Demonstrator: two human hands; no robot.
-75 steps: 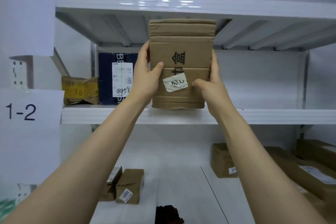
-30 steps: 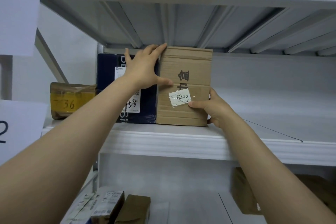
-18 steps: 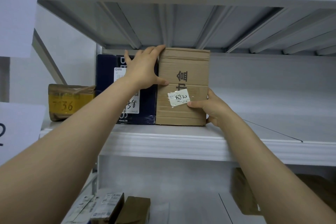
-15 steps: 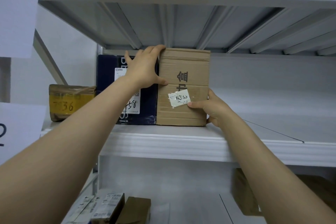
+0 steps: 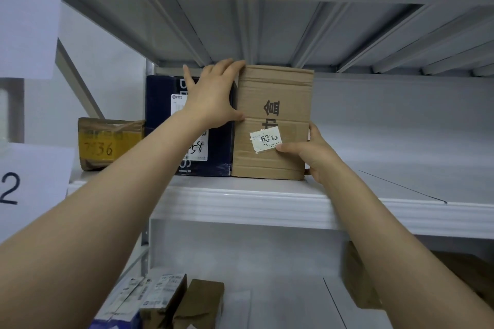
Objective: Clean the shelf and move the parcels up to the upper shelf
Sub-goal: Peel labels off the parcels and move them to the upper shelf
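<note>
Far out to the left of the grip, a brown parcel with yellow tape [image 5: 109, 143] sat on the white shelf [image 5: 240, 203], a handwritten number on its front, and just beside it stood the dark blue box [image 5: 163, 125] with its white label partly hidden by the forearm. Next came the left hand [image 5: 213, 99], fingers spread and laid flat over the upper left edge of the cardboard parcel [image 5: 278, 104], thumb pressed on its front face, right at the seam where the blue box and the parcel touched. Between the two hands the cardboard parcel stood upright on the shelf, flush against the blue box, a white sticker [image 5: 266, 139] low on its front. On the other side the right hand [image 5: 315, 153] cupped the lower right corner, thumb tip on the sticker's edge, fingers wrapped round the side and out of sight. Both hands were loosely open against the parcel, clamping it from either side. Below the grip, smaller parcels [image 5: 197, 302] lay on the lower shelf [image 5: 280, 302].
</note>
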